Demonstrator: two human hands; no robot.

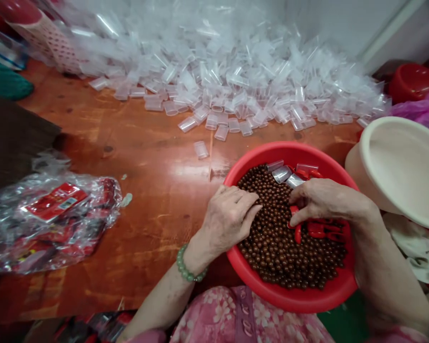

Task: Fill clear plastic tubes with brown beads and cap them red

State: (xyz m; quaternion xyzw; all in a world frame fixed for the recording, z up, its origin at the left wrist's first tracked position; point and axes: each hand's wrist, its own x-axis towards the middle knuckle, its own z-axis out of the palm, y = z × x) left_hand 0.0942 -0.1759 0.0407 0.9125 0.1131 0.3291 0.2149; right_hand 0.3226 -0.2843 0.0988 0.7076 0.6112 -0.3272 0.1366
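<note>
A red plastic basin [293,305] holds a mass of small shiny brown balls [282,252]. My right hand [320,202] reaches in from the right, its thumb and fingers closed on a small red plastic piece [293,210]. Under and beside that hand lie more red plastic pieces [316,231], some with prongs. Over the basin's left rim comes my left hand [230,214], fingers bent and thumb near the forefinger just at the balls. Whatever its fingertips hold is too small to make out. A few clear plastic sleeves [281,174] rest on the balls at the basin's far side.
Along the wall spreads a large heap of clear plastic sleeves [236,81], with one stray sleeve [201,150] nearer on the wooden table [157,190]. A bag of red packets [53,219] lies left. Close by the basin's right side stands a cream tub [364,176].
</note>
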